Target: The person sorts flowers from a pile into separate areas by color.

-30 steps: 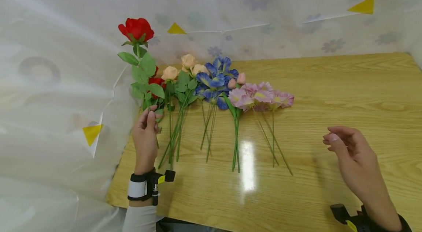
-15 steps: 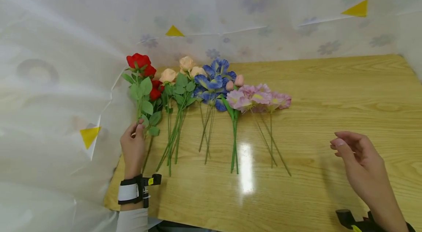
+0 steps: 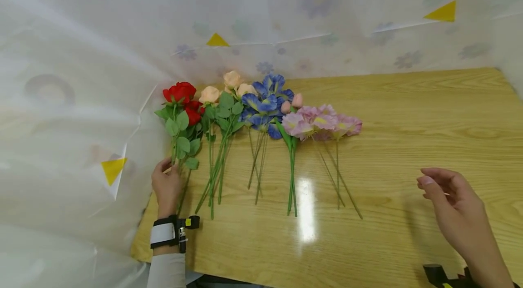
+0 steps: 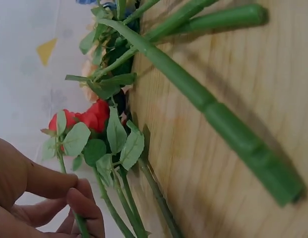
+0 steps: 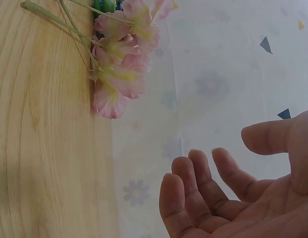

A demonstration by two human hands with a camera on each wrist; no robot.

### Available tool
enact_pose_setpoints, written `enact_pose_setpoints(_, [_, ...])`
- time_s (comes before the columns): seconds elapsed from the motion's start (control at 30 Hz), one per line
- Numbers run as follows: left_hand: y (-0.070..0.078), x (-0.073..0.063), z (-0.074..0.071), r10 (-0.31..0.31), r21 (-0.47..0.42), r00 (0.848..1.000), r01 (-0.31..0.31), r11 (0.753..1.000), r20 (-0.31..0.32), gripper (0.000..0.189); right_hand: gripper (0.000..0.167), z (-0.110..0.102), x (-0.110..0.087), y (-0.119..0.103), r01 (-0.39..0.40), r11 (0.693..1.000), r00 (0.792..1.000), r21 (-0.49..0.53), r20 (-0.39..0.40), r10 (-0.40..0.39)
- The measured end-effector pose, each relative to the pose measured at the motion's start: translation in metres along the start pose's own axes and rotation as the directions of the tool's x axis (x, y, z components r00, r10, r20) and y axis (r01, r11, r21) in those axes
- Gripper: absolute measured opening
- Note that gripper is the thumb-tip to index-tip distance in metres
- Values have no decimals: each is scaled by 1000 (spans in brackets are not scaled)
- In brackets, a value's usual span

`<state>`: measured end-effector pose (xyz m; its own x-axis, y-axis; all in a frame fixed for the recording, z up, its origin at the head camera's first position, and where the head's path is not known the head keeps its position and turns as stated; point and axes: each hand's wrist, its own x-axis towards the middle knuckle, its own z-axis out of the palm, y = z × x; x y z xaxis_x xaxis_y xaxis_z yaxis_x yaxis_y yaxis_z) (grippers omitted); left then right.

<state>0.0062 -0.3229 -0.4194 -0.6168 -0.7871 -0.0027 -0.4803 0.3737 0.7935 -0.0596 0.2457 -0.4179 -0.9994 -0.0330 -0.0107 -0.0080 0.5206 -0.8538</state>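
Observation:
At the table's left edge my left hand [image 3: 166,186] pinches the green stem of a red rose [image 3: 180,91] between thumb and fingers. In the left wrist view the pinched stem [image 4: 62,162] runs up from the fingers to a leafy red bloom. Another red rose [image 3: 194,114] lies right beside it, its leaves overlapping. Peach roses [image 3: 210,95] lie just to the right, their stems pointing toward the person. My right hand [image 3: 453,206] hovers over the right side of the table, fingers loosely curved and holding nothing. The right wrist view shows its thumb apart from the fingers.
Further right in the row lie blue irises [image 3: 265,104], pink tulips [image 3: 297,100] and pale pink flowers [image 3: 318,121], stems toward the front. A white plastic sheet [image 3: 73,142] with yellow triangles walls the left and back of the wooden table [image 3: 408,120].
The left hand has lowered the red rose from a raised position to beside the other red rose, moving left and toward the person. The right hand has drifted slightly right and down.

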Motion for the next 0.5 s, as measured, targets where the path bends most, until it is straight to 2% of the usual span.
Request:
enact_pose_setpoints(0.13, [0,0,-2,-19,-5,1000,19,1000,-16,41,30,-2,-1,2,-28,1000,1000,-10,7,28])
enact_pose_setpoints(0.27, [0,0,-4,-6,1,999,6,1000,-34,44,29,-2,-1,2,-39,999,999,-11,7,39])
enact_pose_setpoints(0.4, [-1,0,-6,46,11,997,-45,999,-63,43,29,-1,0,3,-39,999,999,-24,3,39])
enact_pose_setpoints(0.5, [2,-3,-7,112,14,989,-111,994,-94,43,33,-2,1,4,-54,997,999,-50,6,54])
